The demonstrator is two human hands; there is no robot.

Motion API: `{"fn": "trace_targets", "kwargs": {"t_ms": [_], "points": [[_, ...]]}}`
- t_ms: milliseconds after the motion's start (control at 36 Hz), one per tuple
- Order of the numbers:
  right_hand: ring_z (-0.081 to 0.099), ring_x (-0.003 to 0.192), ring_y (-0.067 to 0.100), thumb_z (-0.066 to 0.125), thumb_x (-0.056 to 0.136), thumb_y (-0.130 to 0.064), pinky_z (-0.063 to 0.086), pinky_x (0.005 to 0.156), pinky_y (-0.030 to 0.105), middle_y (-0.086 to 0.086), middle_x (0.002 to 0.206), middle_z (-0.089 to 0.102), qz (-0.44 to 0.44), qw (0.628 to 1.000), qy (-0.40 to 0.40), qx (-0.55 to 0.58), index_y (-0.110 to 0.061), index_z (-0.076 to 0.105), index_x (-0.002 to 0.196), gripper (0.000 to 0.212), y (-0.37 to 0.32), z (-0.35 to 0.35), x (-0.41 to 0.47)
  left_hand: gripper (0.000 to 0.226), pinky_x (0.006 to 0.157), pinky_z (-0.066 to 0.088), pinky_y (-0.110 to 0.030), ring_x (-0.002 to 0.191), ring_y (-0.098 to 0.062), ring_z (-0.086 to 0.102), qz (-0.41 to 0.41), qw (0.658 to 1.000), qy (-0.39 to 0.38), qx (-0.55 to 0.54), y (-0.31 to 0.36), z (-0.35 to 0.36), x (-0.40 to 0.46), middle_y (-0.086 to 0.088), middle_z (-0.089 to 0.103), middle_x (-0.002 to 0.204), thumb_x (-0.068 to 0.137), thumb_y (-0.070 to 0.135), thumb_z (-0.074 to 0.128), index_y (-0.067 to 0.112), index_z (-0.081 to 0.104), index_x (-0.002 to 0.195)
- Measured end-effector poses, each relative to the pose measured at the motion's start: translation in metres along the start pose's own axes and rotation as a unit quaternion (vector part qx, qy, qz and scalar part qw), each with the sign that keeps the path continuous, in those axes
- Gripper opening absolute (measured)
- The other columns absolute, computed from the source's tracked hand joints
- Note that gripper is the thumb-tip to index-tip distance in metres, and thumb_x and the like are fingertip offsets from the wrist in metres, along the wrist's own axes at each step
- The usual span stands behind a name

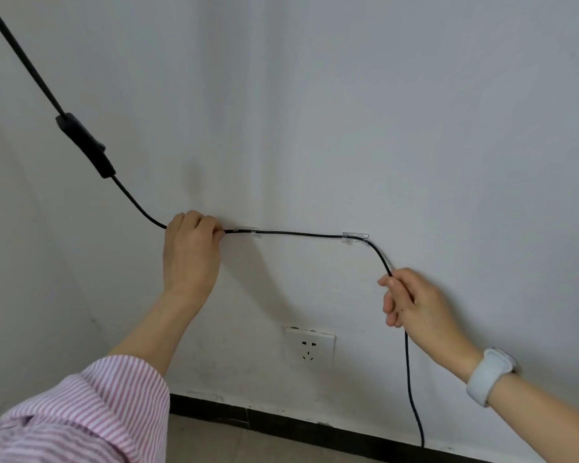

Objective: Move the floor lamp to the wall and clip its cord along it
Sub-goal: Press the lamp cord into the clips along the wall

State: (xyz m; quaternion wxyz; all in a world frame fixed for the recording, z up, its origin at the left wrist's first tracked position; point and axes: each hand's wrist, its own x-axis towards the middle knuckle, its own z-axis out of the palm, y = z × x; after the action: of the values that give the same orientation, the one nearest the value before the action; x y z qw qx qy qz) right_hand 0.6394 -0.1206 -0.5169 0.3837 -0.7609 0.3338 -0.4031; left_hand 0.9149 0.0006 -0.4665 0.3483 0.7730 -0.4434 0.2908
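Her left hand [191,252] is curled tight, pinching the black cord [298,233] right at the near clear clip [247,230] and pressing toward the wall [348,111]. Her right hand [415,302] is closed loosely round the same cord below the second clip [355,237], where it bends down past the socket [310,347] toward the floor. If she tugs downward too hard there, I reckon either stick-on clip could peel off, or the cord pop out. The heavy switch [84,145] hanging on the left stretch might drag it loose as well
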Motion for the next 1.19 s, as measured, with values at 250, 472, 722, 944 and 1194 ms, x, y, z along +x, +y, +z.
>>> {"fn": "trace_targets", "kwargs": {"t_ms": [250,472,722,944,1194], "points": [[0.047,0.040,0.001,0.044,0.095,-0.019,0.038,0.041,0.005,0.002,0.056,0.052,-0.004,0.999,-0.028,-0.035,-0.015,0.062,0.087,0.020,0.000,-0.012,0.009,0.023,0.111,0.026,-0.054,0.096,-0.042,0.057,0.031,0.999,0.022,-0.005,0.028,0.003,-0.012,-0.022,0.065,0.097,0.083,-0.007,0.054,-0.002,0.066,0.101],[0.058,0.051,0.009,0.037,0.096,-0.015,0.046,0.051,0.013,0.000,0.065,0.058,0.015,0.997,-0.073,0.012,-0.024,0.052,0.083,0.022,0.024,-0.008,-0.007,0.014,0.075,0.050,-0.039,0.084,-0.030,0.061,0.085,0.972,-0.102,-0.192,0.097,0.028,-0.071,-0.010,0.067,0.090,0.085,0.008,0.058,0.007,0.067,0.096],[0.060,0.072,0.019,0.031,0.097,-0.005,0.050,0.080,0.019,0.003,0.066,0.058,0.073,0.987,-0.140,0.019,-0.024,0.053,0.084,0.032,0.080,-0.018,-0.052,0.014,0.062,0.036,0.001,0.068,0.004,0.054,-0.075,0.895,-0.268,-0.349,0.143,0.069,-0.103,0.017,0.061,0.079,0.086,0.023,0.063,0.019,0.072,0.094],[0.044,0.048,0.008,0.038,0.096,-0.016,0.040,0.054,0.024,-0.002,0.055,0.046,0.076,0.989,-0.126,-0.025,-0.028,0.063,0.090,0.028,0.087,-0.015,-0.046,0.008,0.068,0.045,-0.017,0.065,0.003,0.055,-0.107,0.893,-0.250,-0.359,0.173,0.083,-0.107,0.016,0.064,0.073,0.082,0.023,0.065,0.022,0.072,0.079],[0.036,0.041,0.009,0.048,0.090,-0.019,0.028,0.047,0.026,-0.003,0.048,0.053,0.063,0.989,-0.053,-0.126,-0.016,0.072,0.094,0.025,0.085,-0.018,-0.030,0.021,0.071,0.053,-0.034,0.069,-0.013,0.060,-0.153,0.915,-0.208,-0.310,0.172,0.083,-0.099,0.012,0.064,0.065,0.076,0.022,0.060,0.036,0.058,0.061]]}}
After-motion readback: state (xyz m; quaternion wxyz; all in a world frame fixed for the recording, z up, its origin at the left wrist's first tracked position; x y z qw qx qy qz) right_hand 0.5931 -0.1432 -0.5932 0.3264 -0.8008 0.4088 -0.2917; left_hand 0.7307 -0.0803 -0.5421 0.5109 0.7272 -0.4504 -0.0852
